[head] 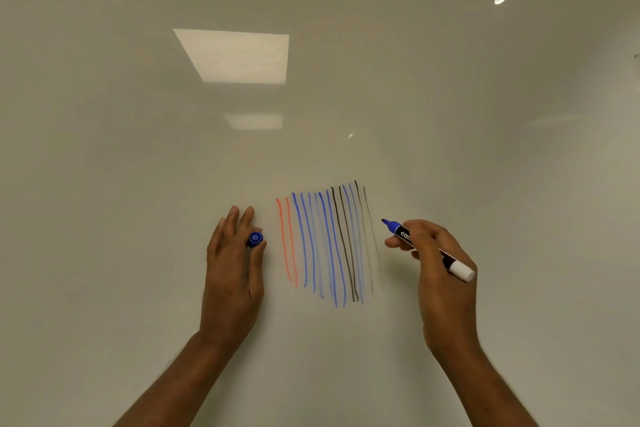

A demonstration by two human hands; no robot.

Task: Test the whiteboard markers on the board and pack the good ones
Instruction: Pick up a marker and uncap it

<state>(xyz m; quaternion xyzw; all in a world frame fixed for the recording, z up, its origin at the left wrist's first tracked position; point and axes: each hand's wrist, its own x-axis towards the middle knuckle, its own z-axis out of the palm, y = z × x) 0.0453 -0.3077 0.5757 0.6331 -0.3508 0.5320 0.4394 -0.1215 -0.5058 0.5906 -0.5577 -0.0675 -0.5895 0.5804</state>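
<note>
A glossy white whiteboard (pixel 104 149) fills almost the whole view, seen close up. A bright, pale rectangular reflection (pixel 235 55) of a ceiling light sits on its upper middle, with a fainter, smaller one below it.

Two bare forearms reach up from the bottom edge towards the board. Between the hands stands a block of roughly upright hand-drawn test lines (pixel 325 243), side by side and leaning slightly. From left to right there are two orange-red lines, a group of blue ones, some strong and some pale, then two dark brownish-black ones, more blue, one more dark line, and a very faint grey one at the far right.

The right hand (pixel 440 263), just right of the lines, is curled round an uncapped whiteboard marker (pixel 401 232) in a writing grip. The marker has a blue tip section, a black label with white lettering, and a white rear end that sticks out past the hand to the lower right. Its tip points up and left, near the faint grey line. I cannot tell whether it touches the board.

The left hand (pixel 232 263), just left of the orange-red lines, pinches a small round blue cap (pixel 255 238) between thumb and fingers. Its other fingers stretch towards the board.
</note>
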